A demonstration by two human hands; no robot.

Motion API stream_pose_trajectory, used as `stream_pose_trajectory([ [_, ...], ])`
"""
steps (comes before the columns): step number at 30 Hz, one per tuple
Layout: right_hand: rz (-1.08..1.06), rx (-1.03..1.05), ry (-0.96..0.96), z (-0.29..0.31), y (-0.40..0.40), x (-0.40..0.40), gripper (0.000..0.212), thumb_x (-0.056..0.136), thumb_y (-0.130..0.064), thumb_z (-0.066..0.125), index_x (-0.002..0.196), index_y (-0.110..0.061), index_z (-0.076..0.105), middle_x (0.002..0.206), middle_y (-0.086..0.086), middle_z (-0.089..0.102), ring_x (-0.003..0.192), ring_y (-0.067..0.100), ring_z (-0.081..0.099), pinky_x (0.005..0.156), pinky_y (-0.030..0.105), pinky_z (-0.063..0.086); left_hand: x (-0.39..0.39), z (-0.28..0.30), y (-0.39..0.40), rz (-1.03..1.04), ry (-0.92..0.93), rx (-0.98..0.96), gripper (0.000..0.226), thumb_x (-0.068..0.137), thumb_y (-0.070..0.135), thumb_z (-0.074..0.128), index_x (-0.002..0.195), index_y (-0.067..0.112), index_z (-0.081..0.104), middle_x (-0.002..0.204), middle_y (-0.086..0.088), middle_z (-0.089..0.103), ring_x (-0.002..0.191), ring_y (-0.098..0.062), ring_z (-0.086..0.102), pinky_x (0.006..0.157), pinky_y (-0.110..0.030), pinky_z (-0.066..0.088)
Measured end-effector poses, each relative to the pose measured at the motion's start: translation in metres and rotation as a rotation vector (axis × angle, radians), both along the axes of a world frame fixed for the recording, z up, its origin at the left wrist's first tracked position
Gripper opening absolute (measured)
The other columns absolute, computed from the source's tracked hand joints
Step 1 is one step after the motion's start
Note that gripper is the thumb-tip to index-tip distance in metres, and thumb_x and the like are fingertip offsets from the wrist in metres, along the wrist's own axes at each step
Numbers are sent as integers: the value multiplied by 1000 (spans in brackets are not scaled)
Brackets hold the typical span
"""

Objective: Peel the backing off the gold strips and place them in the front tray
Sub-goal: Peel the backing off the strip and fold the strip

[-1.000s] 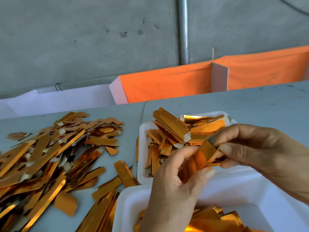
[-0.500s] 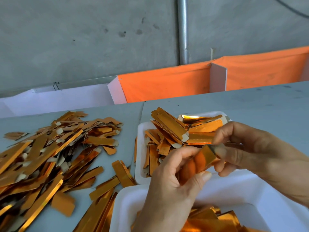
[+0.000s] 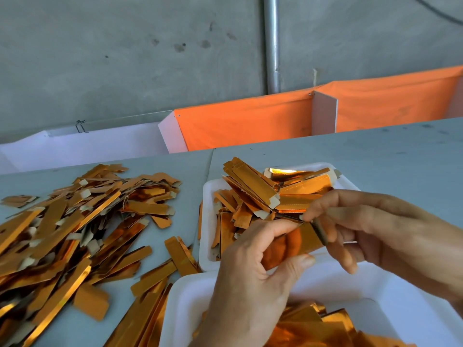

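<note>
I hold one gold strip between my two hands, above the gap where the two white trays meet. My left hand pinches its lower part between thumb and curled fingers, and my right hand pinches its upper end, thumb against forefinger, so the hands meet on the strip. A thin grey edge stands out at that upper end by my right fingers; I cannot tell whether it is backing lifting away. The front tray, nearest me, holds shiny gold pieces lying loose in its bottom. The rear tray, touching it from behind, is heaped with gold strips with pale tab ends, some overhanging its rim. To the left a loose pile of strips spreads across the grey table.
</note>
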State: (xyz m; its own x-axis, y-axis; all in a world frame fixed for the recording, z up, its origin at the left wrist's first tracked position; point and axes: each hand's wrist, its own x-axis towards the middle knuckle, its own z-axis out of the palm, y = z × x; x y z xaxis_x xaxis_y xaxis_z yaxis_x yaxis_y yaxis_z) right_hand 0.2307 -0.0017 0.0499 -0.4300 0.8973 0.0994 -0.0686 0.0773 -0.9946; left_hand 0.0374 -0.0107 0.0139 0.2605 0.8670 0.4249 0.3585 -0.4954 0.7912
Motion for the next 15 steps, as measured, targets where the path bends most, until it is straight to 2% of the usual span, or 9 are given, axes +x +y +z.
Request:
stream_pose_trajectory([
  [3,29,-77,89,-5,3,0,54,61,-38,86,103,-9,69,70,10,55,54,18,56,51,24,50,0,1,0,3,9,7,36,71,42,68,105,48,57,98,23,63,99,3,59,76,-6,44],
  [8,32,-159,102,-3,2,-3,31,61,-21,82,87,-10,71,61,9,55,47,15,54,45,22,49,-1,1,-1,-36,6,7,34,74,40,69,106,42,60,99,19,64,100,-2,60,77,-8,46],
  [15,-21,-180,-19,0,0,-3,24,58,-19,80,78,-12,70,64,18,54,45,18,51,43,24,47,0,0,-2,-53,13,-3,41,74,39,69,111,48,57,104,24,64,104,3,59,82,-8,45],
])
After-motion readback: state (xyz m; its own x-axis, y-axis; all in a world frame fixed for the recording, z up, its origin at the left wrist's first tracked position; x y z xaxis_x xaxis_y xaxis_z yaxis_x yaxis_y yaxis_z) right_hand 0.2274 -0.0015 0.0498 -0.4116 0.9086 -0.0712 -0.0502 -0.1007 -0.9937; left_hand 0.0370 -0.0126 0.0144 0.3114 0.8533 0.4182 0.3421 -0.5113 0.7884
